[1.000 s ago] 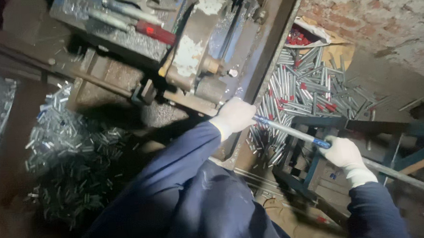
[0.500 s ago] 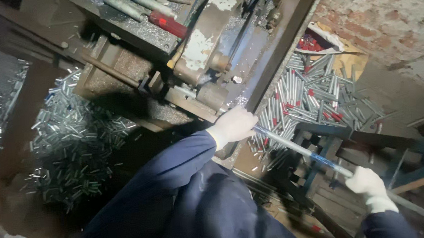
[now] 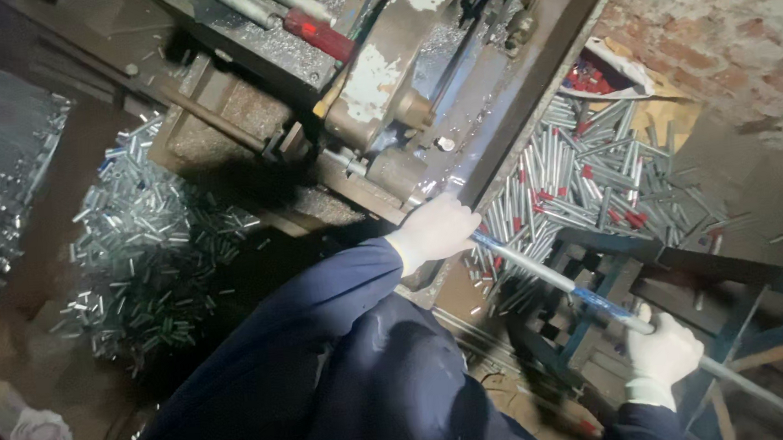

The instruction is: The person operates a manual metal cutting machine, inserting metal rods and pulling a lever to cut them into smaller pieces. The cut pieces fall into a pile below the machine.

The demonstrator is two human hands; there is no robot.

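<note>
Your left hand (image 3: 438, 230), in a pale glove, is closed around a long thin metal rod (image 3: 551, 273) right where it meets the edge of the worn metal machine (image 3: 400, 81). Your right hand (image 3: 663, 353), also gloved, grips the same rod farther back, low on the right, so your two hands sit well apart along it. The rod slants from the machine down toward the lower right corner, passing over a dark blue metal stand (image 3: 599, 297); part of it carries a blue coating between your hands. Beyond the rod, against the brick wall (image 3: 727, 31), lies a heap of short cut tubes (image 3: 582, 179), silver with some red pieces among them. On the left, a second pile of short silver tubes (image 3: 146, 255) spreads over the floor beside the machine's base. Your dark blue sleeves (image 3: 324, 307) fill the lower middle.
</note>
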